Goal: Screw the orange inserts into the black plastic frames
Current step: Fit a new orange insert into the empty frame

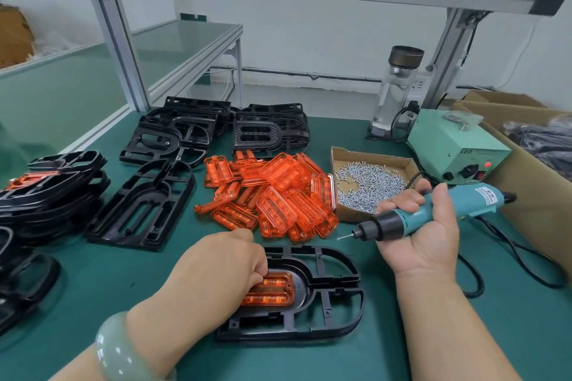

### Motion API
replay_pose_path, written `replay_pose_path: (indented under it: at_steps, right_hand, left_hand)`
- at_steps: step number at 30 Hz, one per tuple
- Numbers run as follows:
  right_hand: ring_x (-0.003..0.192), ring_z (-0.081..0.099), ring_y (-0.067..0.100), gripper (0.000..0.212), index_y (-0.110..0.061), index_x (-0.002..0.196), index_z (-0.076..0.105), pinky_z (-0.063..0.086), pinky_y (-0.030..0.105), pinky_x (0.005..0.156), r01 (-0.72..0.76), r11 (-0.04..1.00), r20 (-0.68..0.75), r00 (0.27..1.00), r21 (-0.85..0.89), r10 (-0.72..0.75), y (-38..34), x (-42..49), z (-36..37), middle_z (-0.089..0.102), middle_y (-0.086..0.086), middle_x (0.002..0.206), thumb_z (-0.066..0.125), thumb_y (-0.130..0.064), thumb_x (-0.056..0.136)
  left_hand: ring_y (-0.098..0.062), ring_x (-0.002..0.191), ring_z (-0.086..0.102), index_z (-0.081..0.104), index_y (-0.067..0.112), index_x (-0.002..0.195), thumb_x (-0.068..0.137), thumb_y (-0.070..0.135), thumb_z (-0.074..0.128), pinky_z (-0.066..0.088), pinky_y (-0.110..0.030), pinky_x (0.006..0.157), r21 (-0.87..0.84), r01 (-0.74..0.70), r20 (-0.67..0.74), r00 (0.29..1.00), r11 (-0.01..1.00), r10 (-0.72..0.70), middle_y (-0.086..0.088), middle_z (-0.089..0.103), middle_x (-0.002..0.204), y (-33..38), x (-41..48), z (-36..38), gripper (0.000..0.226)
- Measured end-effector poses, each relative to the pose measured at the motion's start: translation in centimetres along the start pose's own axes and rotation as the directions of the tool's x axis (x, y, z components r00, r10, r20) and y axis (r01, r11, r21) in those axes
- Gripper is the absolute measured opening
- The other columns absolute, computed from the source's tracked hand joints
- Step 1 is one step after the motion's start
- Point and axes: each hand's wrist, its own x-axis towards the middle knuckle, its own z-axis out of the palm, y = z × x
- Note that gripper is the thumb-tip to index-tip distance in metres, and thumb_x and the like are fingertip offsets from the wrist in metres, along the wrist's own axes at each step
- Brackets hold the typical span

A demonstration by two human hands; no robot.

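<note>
Left hand [223, 260] holds an orange insert [272, 292] in a black frame [334, 303]; right hand [424, 235] grips a screwdriver [433, 210].
The frame lies near the front edge of the table [402, 343], with the insert in its middle recess. The left fingers, curled and pressed together, hold the insert's left end. The right fingers wrap round the screwdriver, clear of the frame, its bit pointing left. A pile of inserts [278, 195] lies mid-table, just beside a box of screws [368, 182].

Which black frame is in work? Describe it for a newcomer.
On the green mat, look nearest you, in front of the orange insert pile. One black frame lies there under the left hand. Unlike the bare frame farther left, it holds an orange insert.
</note>
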Motion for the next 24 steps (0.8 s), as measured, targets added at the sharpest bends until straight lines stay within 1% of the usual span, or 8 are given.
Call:
replay_pose_path:
  at_steps: [2,4,6,10,14,17,22,24]
  right_hand:
    - [0.048,0.045,0.000,0.016,-0.024,0.082,0.053,0.043,0.017,0.056,0.001,1.000,-0.002,1.000,0.002,-0.001,-0.1,0.0,0.0,0.044,-0.012,0.060,0.059,-0.038,0.080]
    - [0.047,0.045,0.000,0.016,-0.024,0.082,0.054,0.043,0.017,0.056,-0.001,1.000,-0.007,1.000,0.005,0.001,0.0,0.0,0.0,0.045,-0.012,0.060,0.059,-0.038,0.080]
    - [0.047,0.046,0.000,0.016,-0.023,0.082,0.054,0.043,0.017,0.056,-0.001,1.000,-0.010,1.000,0.007,0.001,0.0,-0.1,0.1,0.045,-0.012,0.060,0.059,-0.038,0.080]
    - [0.047,0.046,0.000,0.015,-0.024,0.082,0.054,0.043,0.016,0.056,-0.001,1.000,-0.008,1.000,0.012,0.001,0.1,-0.1,0.2,0.045,-0.012,0.059,0.059,-0.038,0.080]
    - [0.047,0.046,0.000,0.015,-0.023,0.082,0.055,0.043,0.016,0.056,-0.002,1.000,-0.003,1.000,0.013,0.002,0.1,-0.2,0.2,0.046,-0.013,0.060,0.059,-0.038,0.081]
    - [0.047,0.046,0.001,0.015,-0.023,0.082,0.054,0.043,0.016,0.055,-0.004,1.000,0.002,1.000,0.020,0.004,0.1,-0.2,0.2,0.045,-0.013,0.060,0.059,-0.037,0.081]
    - [0.047,0.045,0.001,0.015,-0.023,0.083,0.053,0.042,0.017,0.054,-0.005,1.000,-0.003,1.000,0.025,0.005,-0.1,-0.1,0.0,0.044,-0.012,0.060,0.059,-0.037,0.081]
    - [0.047,0.045,0.001,0.015,-0.024,0.083,0.054,0.042,0.017,0.055,-0.007,1.000,-0.003,1.000,0.024,0.007,-0.2,0.0,0.0,0.044,-0.012,0.060,0.059,-0.037,0.080]
  left_hand:
    - [-0.008,0.084,0.053,0.061,0.026,0.090,0.097,0.035,0.040,0.046,-0.024,0.077,0.010,-0.023,0.012,1.000,1.000,0.023,0.011,0.047,0.094,0.0,-0.2,0.0,0.024]
    - [-0.008,0.090,0.053,0.063,0.031,0.101,0.096,0.038,0.042,0.047,-0.028,0.080,0.014,-0.041,0.038,0.998,0.999,0.041,0.011,0.048,0.099,0.2,-0.4,-0.2,0.023]
    - [-0.008,0.089,0.051,0.062,0.031,0.100,0.095,0.037,0.044,0.046,-0.027,0.078,0.038,-0.072,0.062,0.996,0.997,0.070,0.011,0.048,0.098,0.6,-0.4,-0.1,0.020]
    - [-0.010,0.089,0.053,0.061,0.027,0.098,0.098,0.033,0.040,0.041,-0.023,0.074,0.105,-0.115,0.068,0.992,0.988,0.108,0.012,0.048,0.097,0.9,-0.2,0.3,0.021]
    - [-0.008,0.090,0.051,0.061,0.030,0.102,0.096,0.036,0.042,0.044,-0.026,0.078,0.044,-0.112,0.034,0.993,0.993,0.111,0.011,0.049,0.099,0.8,-0.4,0.6,0.021]
    - [-0.006,0.091,0.049,0.060,0.029,0.105,0.096,0.034,0.041,0.044,-0.024,0.076,0.031,-0.114,0.014,0.993,0.993,0.114,0.012,0.049,0.100,1.0,-0.3,1.0,0.022]
    - [-0.007,0.089,0.052,0.062,0.035,0.103,0.093,0.040,0.045,0.047,-0.029,0.079,-0.045,-0.086,0.038,0.995,0.995,0.087,0.013,0.049,0.096,1.0,0.0,0.4,0.020]
    - [-0.005,0.086,0.052,0.064,0.036,0.097,0.092,0.043,0.046,0.046,-0.027,0.080,-0.098,-0.078,0.002,0.997,0.992,0.079,0.016,0.050,0.091,1.3,0.3,-0.1,0.020]
